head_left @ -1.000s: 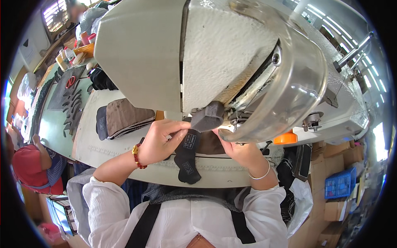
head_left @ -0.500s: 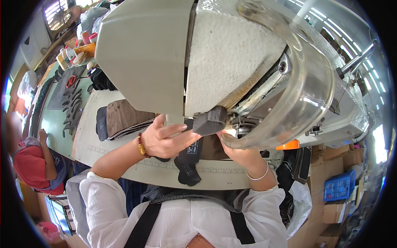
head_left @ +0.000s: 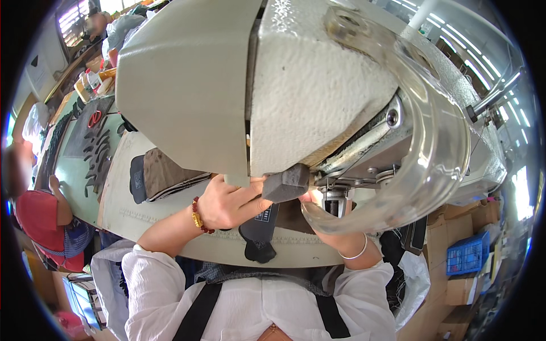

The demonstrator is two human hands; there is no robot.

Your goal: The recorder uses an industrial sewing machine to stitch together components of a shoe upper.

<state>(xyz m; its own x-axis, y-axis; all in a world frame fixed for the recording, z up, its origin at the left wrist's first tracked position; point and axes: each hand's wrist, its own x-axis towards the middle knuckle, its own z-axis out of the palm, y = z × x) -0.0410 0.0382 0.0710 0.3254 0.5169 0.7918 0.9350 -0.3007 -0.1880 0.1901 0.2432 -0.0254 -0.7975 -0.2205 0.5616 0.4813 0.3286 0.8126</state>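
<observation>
the sewing machine (head_left: 284,96) is cream-painted metal, its left cover smooth and faceted, the part beside it pebbled and glossy. a curved guard of clear plastic (head_left: 421,187) bows out at the machine's right, and a matte grey foam block (head_left: 287,184), bluntly angular, sits at the machine's lower edge. below the machine, a charcoal cloth strip (head_left: 259,241), flat and soft-looking, with pale printed marks and a lobed near end, lies on the pale desk (head_left: 122,187). brown cloth (head_left: 296,220) lies beside it, also below the machine.

the left hand (head_left: 224,204) is at the machine's lower left, its fingers stretched close together across the strip's upper part, tips partly behind the foam block; whether they pinch the strip, i cannot tell. the right hand (head_left: 333,224) is below the machine, partly behind the guard, just right of the brown cloth; its fingers are mostly hidden, so their grip cannot be told. left of the machine, a folded cloth stack (head_left: 170,173) shows brown tops and dark-and-light layered edges.
</observation>
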